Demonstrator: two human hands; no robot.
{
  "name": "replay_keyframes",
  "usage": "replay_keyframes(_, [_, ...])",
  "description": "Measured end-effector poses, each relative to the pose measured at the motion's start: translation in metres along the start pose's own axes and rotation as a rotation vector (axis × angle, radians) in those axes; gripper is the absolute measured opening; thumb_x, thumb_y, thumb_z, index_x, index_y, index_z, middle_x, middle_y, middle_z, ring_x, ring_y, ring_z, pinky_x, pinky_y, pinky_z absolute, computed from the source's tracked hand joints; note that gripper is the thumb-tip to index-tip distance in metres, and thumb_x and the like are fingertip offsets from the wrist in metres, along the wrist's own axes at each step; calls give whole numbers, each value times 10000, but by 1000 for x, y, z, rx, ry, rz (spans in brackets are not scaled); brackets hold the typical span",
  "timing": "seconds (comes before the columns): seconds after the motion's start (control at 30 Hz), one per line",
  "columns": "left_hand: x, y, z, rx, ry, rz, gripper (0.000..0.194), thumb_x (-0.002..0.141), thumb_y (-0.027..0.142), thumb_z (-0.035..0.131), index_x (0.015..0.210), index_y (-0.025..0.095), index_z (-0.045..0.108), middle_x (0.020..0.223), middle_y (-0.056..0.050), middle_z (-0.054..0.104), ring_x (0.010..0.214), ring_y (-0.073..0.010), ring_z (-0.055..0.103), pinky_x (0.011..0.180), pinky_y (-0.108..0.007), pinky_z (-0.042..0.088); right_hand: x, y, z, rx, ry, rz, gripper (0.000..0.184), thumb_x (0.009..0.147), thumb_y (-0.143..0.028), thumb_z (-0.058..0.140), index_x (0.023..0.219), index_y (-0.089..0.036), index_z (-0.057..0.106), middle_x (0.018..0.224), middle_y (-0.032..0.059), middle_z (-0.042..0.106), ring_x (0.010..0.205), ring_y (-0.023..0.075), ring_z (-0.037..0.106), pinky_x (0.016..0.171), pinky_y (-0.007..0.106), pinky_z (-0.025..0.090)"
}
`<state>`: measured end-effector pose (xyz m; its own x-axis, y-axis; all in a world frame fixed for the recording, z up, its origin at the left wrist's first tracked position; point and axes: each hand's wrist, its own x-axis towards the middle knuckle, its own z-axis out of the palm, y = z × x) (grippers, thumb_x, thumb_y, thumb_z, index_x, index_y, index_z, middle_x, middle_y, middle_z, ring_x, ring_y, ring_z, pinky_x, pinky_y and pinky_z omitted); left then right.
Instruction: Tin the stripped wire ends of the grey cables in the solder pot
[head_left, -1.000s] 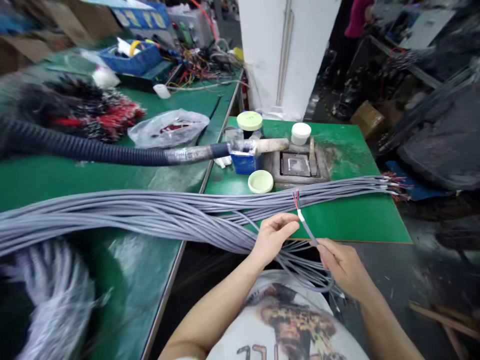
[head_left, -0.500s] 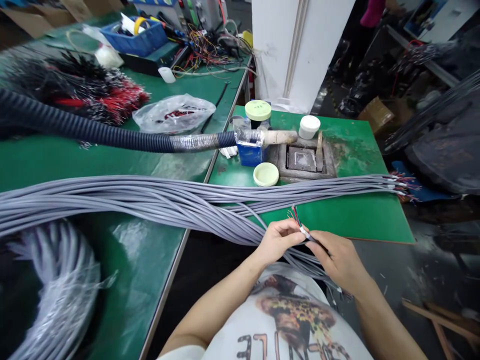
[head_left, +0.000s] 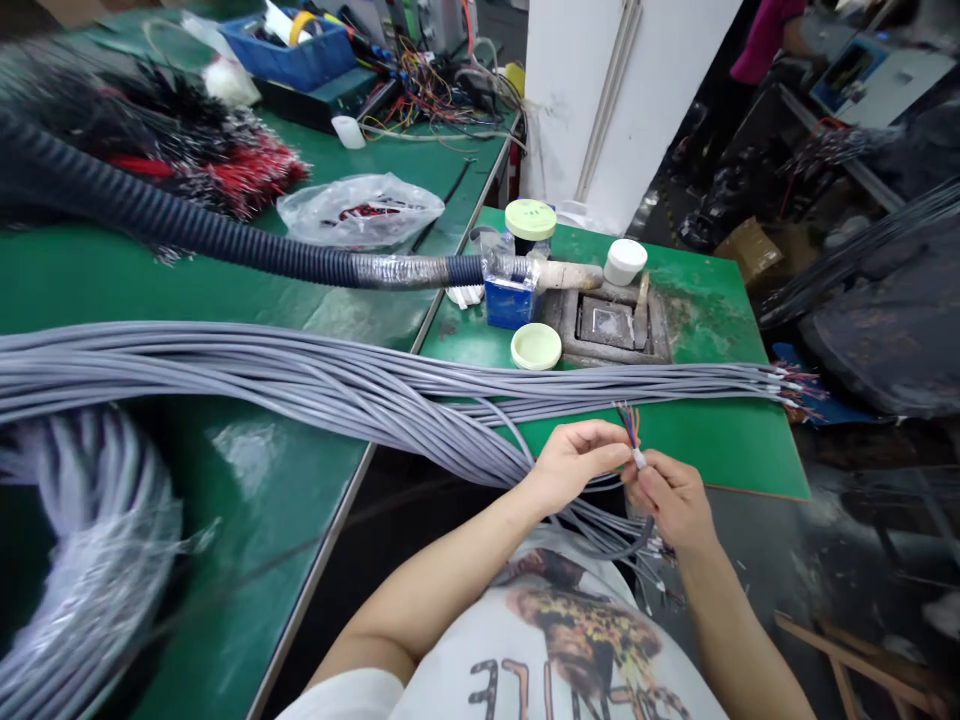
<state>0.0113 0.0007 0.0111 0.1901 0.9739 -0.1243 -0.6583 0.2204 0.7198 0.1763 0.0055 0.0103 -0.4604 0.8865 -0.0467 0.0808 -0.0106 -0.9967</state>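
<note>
Right hand (head_left: 667,500): pinching a grey multi-core cable (head_left: 638,458) just below its white sleeve.
Left hand (head_left: 577,465): fingers curled closed on the same cable, just beside the right hand.
Cable end: coloured wires (head_left: 628,425) fan upward over a green workbench (head_left: 720,455).
Beyond: a bundle of grey cables (head_left: 322,375) — then what looks like a solder pot (head_left: 607,325), a black corrugated hose (head_left: 225,250) reaching toward it.

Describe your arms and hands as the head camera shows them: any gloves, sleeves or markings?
The left hand and right hand are bare, without gloves, and neither forearm shows a watch or band. A white T-shirt has a short sleeve, a brown-and-yellow printed graphic and dark lettering.
</note>
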Motion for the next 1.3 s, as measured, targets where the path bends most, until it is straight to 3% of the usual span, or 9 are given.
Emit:
replay_keyframes(0.07, [4, 1, 3, 1, 27, -7, 259, 688, 348, 769, 806, 129, 698, 711, -22, 665, 629, -96, 570, 631, -228, 435, 4, 6, -3, 309, -62, 67, 294, 901, -430, 515, 753, -192, 607, 436, -95, 242, 363, 56, 190, 382, 198, 195])
replay_keyframes(0.13, [8, 2, 4, 13, 48, 22, 228, 713, 340, 746, 779, 129, 692, 695, -16, 657, 619, -84, 546, 610, -212, 410, 8, 7, -4, 474, -110, 113, 301, 875, -447, 554, 730, -188, 608, 421, -107, 206, 350, 46, 153, 369, 185, 177])
replay_keyframes(0.4, [13, 3, 5, -16, 145, 96, 208, 701, 318, 744, 689, 136, 644, 635, 4, 626, 579, -71, 503, 562, -203, 363, 13, 5, 1, 532, -157, 177, 292, 861, -435, 581, 717, -184, 622, 404, -116, 199, 341, 34, 133, 361, 170, 177])
replay_keyframes(0.53, [12, 1, 4, -46, 171, 115, 198, 721, 308, 724, 682, 138, 631, 627, 8, 626, 561, -65, 489, 546, -197, 348, 14, 10, 0, 348, -75, 109, 285, 832, -444, 606, 741, -174, 617, 402, -102, 290, 339, 45, 215, 366, 187, 207])
replay_keyframes(0.7, [9, -1, 6, -52, 198, 145, 210, 704, 323, 730, 676, 143, 626, 655, 2, 641, 574, -74, 496, 580, -210, 374, 19, -2, 2, -162, 244, -58, 196, 782, -307, 670, 930, -191, 615, 541, -59, 516, 441, 80, 429, 431, 203, 343])
replay_keyframes(0.83, [5, -2, 5, 25, 260, 224, 203, 687, 327, 739, 706, 153, 638, 670, 11, 619, 640, -98, 528, 643, -229, 408, 29, -17, 10, -463, 375, -208, 167, 823, -307, 612, 949, -206, 654, 705, 6, 637, 541, 125, 534, 503, 249, 438])
replay_keyframes(0.93, [4, -1, 1, 81, 302, 278, 200, 695, 327, 729, 701, 154, 628, 660, 16, 603, 636, -100, 516, 638, -233, 407, 38, -26, 17, -535, 350, -316, 121, 839, -279, 591, 905, -220, 674, 842, 36, 665, 656, 156, 591, 583, 279, 481])
replay_keyframes(1.07, [4, 3, -4, 82, 330, 320, 187, 709, 315, 714, 694, 158, 615, 641, 25, 589, 620, -94, 499, 633, -228, 403, 51, -35, 24, -558, 283, -402, 65, 830, -233, 607, 827, -222, 670, 767, 12, 623, 678, 148, 565, 610, 276, 459])
replay_keyframes(1.3, [4, 12, -13, -19, 318, 329, 184, 712, 306, 727, 738, 161, 617, 644, 31, 590, 582, -75, 473, 614, -212, 400, 64, -45, 31, -592, 164, -393, 108, 833, -221, 595, 746, -206, 658, 676, -9, 574, 602, 122, 513, 579, 264, 423])
